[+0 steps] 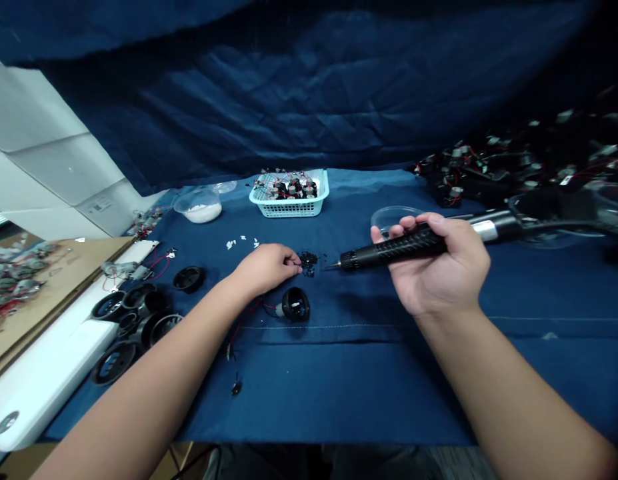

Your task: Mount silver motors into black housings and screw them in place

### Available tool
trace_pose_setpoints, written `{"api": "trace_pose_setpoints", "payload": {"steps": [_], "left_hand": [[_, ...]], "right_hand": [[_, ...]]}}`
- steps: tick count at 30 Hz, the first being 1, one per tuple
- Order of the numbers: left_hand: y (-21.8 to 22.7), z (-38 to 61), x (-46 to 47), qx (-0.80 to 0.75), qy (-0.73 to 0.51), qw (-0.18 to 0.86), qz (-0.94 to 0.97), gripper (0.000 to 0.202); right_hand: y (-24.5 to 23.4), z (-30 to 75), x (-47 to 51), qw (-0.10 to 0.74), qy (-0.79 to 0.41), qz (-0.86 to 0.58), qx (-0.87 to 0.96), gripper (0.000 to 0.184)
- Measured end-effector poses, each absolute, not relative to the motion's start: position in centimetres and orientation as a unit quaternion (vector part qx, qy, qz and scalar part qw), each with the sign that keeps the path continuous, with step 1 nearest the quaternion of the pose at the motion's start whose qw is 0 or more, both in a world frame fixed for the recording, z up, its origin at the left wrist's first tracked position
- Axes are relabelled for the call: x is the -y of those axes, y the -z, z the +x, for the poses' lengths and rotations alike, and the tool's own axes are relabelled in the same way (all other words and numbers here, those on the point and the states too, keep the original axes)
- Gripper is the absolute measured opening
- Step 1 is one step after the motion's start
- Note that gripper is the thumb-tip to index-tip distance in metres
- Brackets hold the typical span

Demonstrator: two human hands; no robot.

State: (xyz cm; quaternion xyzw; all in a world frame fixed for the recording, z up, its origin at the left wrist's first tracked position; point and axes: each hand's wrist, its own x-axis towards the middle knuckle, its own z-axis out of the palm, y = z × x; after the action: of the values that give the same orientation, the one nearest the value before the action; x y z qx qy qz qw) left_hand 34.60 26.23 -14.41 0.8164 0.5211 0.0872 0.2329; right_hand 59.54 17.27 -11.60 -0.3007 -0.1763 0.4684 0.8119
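My right hand (441, 270) is wrapped round a black electric screwdriver (389, 250) held level, its tip pointing left toward a small heap of black screws (309, 260). At that heap my left hand (266, 267) rests on the blue cloth with fingertips pinched; what they pinch is too small to make out. Just below the left hand lies a small black round motor housing (295, 305) with red and black wires trailing left.
A pale mesh basket (290, 207) of wired motors stands at the back centre. A clear dish of white bits (199, 207) sits to its left. Several black rings (133, 320) lie at the left. Another clear dish (391, 215) and a pile of wired parts (513, 167) are right.
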Motion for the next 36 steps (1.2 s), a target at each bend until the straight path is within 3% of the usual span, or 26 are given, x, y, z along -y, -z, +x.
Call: {"api": "trace_pose_setpoints", "payload": {"steps": [16, 26, 32, 36], "left_hand": [[14.6, 33.9, -25.7, -0.541, -0.18, 0.287, 0.77, 0.021], [12.3, 32.1, -19.5, -0.518, -0.232, 0.316, 0.76, 0.023], [11.9, 31.8, -18.2, -0.378, -0.278, 0.147, 0.871, 0.006], [11.8, 32.0, -17.9, -0.355, -0.236, 0.106, 0.898, 0.006]], "right_hand": [[11.8, 59.5, -17.3, 0.812, -0.46, -0.307, 0.186, 0.011], [11.2, 59.5, -16.7, 0.787, -0.513, -0.302, 0.161, 0.014], [10.9, 59.5, -15.5, 0.758, -0.562, -0.28, 0.177, 0.014], [10.8, 59.2, -15.0, 0.762, -0.555, -0.276, 0.189, 0.016]]}}
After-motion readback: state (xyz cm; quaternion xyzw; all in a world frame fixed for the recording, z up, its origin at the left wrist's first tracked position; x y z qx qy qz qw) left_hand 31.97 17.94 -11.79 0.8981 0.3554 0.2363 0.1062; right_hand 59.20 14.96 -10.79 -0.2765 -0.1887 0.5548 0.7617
